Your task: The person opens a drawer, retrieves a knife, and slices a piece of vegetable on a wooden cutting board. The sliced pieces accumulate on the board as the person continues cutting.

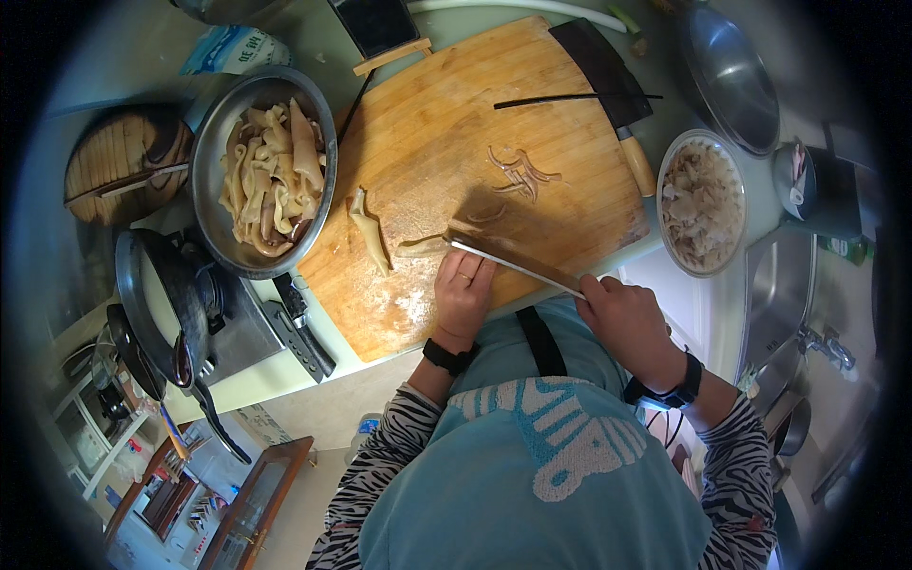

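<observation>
My right hand [627, 328] grips a kitchen knife whose broad blade [516, 265] is seen nearly edge-on above the wooden cutting board [442, 121]. Its handle is mostly hidden in my fist. Beside the blade's far end, the curled fingers of my left hand [463, 296] press on a pale strip of meat [420, 246], partly covered by the fingers and blade. A second pale meat piece [368, 235] lies left of it. To the right of the blade are several thin cut slices [524, 172], and one slice [488, 214] lies in the blade's shadow.
A steel basin [206, 171] of meat pieces stands at the board's left edge. A cleaver [602, 71] and a black chopstick [548, 101] lie at the far right. Beyond are a bowl of pale pieces [702, 206] and a sink [780, 285]. A sheathed knife [296, 338] and frying pan [160, 299] sit left.
</observation>
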The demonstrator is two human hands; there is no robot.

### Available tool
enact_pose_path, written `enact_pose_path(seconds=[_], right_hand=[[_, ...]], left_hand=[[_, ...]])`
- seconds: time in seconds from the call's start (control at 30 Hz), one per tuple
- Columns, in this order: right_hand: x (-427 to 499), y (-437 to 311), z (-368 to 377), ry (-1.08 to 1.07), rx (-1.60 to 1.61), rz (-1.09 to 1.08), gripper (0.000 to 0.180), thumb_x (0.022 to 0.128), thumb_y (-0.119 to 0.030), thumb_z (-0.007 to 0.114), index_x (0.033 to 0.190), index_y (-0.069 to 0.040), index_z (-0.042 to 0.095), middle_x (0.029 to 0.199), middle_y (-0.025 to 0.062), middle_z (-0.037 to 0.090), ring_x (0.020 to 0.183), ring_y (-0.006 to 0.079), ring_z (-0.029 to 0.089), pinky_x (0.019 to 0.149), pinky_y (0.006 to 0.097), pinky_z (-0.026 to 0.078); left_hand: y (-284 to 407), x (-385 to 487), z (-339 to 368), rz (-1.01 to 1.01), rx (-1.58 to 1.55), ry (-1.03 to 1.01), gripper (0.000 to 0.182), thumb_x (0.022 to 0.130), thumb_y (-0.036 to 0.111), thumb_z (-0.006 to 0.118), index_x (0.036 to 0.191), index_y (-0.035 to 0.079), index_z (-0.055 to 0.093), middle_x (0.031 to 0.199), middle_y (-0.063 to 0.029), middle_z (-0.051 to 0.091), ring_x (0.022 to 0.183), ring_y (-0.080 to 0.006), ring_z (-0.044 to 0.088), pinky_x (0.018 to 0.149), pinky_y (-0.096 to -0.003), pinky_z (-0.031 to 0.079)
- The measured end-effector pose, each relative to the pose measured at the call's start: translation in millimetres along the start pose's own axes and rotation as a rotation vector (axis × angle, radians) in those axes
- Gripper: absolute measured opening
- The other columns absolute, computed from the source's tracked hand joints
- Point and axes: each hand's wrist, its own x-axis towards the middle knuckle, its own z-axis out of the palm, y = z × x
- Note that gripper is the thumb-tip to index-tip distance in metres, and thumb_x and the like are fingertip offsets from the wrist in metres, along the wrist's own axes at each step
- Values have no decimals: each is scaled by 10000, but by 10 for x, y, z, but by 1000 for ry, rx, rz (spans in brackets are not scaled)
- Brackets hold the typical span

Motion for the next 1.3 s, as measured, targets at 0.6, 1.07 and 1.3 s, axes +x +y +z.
enact_pose_path(seconds=[0.6,1.07,1.3], right_hand=[[406,-70,329,135,89,-70,146,968,-186,594,994,-46,563,655,131,642,589,321,670,524,429,540],[124,-187,16,132,32,-41,141,935,-168,632,954,-44,566,739,142,659,629,309,682,535,408,546],[-2,-140,-29,24,-78,-8,130,937,-161,607,985,-47,567,718,104,643,604,273,681,505,376,540]], left_hand=[[11,60,-24,-59,-93,-25,303,742,-72,693,1036,1,711,1062,-118,667,1011,-338,641,853,-406,561],[-105,55,-156,-42,-41,2,317,713,-61,660,1011,20,731,1076,-109,680,1033,-325,643,877,-416,554],[-133,-2,-129,-61,-46,-49,299,716,-64,672,994,28,734,1077,-95,676,989,-321,630,839,-401,545]])
